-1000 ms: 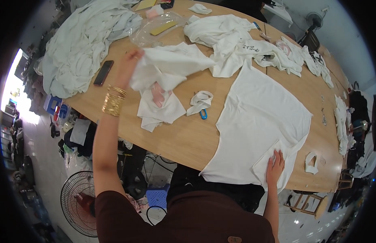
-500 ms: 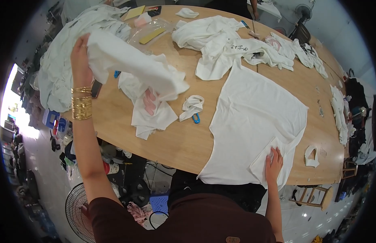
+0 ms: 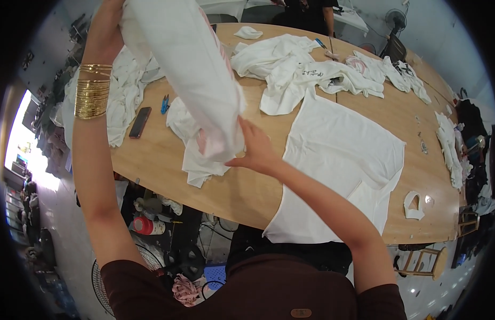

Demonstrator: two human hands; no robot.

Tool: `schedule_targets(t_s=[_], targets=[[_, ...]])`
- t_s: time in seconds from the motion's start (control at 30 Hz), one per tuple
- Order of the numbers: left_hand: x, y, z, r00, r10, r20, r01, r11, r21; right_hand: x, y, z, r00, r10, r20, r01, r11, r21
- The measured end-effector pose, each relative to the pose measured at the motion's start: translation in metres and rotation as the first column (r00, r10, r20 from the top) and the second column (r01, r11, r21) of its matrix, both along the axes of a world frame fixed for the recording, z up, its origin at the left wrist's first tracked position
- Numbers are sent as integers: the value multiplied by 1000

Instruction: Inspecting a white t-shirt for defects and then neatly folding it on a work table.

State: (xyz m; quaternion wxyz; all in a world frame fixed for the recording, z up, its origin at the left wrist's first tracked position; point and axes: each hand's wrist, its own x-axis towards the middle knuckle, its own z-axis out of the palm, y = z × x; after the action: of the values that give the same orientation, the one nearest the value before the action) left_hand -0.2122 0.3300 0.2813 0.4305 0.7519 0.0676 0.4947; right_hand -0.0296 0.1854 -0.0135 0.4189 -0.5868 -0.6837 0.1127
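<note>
My left hand (image 3: 106, 29), at the upper left with gold bangles on its wrist, is closed on a white garment (image 3: 186, 58) with pink marks along one edge. The garment hangs slanting down toward the middle, its upper end cut off by the frame. At its lower end my right hand (image 3: 255, 146) has thumb and fingers spread, touching the cloth or very close to it. Below lies another crumpled white cloth (image 3: 197, 168). To the right a white shirt-like piece (image 3: 338, 154) is spread flat, reaching the near table edge.
On the wooden table (image 3: 247, 202) are a phone (image 3: 140, 122), blue snips (image 3: 165, 104), a white cloth heap (image 3: 125, 90) and more white garments (image 3: 295, 69). A small white ring-shaped piece (image 3: 414, 206) lies at the right. A person (image 3: 306, 16) is beyond the far edge.
My left hand has lifted the garment up and toward the far side. My right hand has left the flat white piece and moved left to the hanging garment's lower end.
</note>
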Motion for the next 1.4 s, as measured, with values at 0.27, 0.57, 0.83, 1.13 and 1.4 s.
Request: schedule_targets(t_s=[0.27,0.57,0.83,1.13,1.4], targets=[[-92,70,3,904,414,-106,-427,864,-267,104,24,105,915,-111,-388,-43,929,-368],[-121,104,-48,819,463,-338,-541,821,-185,198,16,209,993,-100,-56,85,969,-231],[-70,55,-29,696,615,-371,-567,787,243,251,16,256,928,-374,3,367,911,187],[85,-18,-8,879,202,-433,-193,979,65,58,28,230,998,-54,36,56,998,-42],[97,8,-13,505,808,-304,-119,414,902,173,38,248,911,-407,-62,406,864,296]])
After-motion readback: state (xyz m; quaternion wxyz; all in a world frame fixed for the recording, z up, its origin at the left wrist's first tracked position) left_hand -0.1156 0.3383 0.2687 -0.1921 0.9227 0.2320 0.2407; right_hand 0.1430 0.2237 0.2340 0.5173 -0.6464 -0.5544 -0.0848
